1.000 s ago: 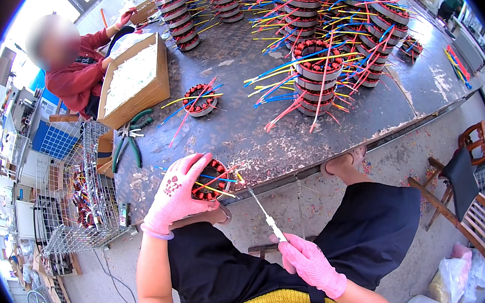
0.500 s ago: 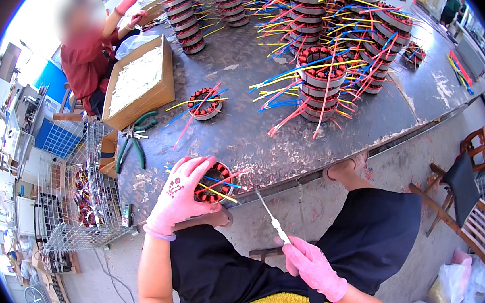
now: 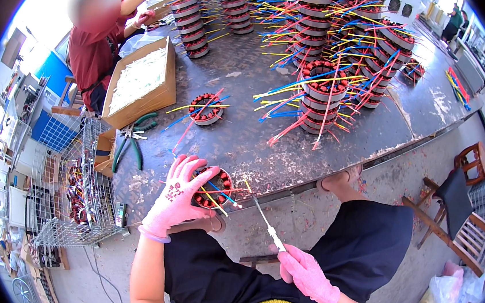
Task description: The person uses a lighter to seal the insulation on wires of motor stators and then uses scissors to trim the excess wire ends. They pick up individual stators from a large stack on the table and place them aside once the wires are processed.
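My left hand (image 3: 173, 203), in a pink glove, is closed around a small motor stator (image 3: 226, 180) at the table's near edge. Red windings line the stator's ring, and blue, yellow and red wires stick out across it toward the right. In my right hand (image 3: 309, 277), also gloved in pink, is a thin tool with a white handle (image 3: 274, 238) and a slender metal shaft. The shaft points up and left, its tip close to the wire ends; whether it touches one I cannot tell. Beyond my left hand, another wired stator (image 3: 206, 118) lies on the table.
Tall stacks of wired stators (image 3: 322, 101) stand across the table (image 3: 244, 134). At left are green-handled pliers (image 3: 134, 136), a cardboard box of white pieces (image 3: 170, 90) and a wire basket (image 3: 83, 227). A co-worker in red (image 3: 93, 46) reaches to a stack. A chair (image 3: 460, 205) stands at right.
The stator in my left hand has turned slightly, and its wires now slant down to the right. The white-handled tool has shifted a little. The co-worker's raised hand has come down onto a stack.
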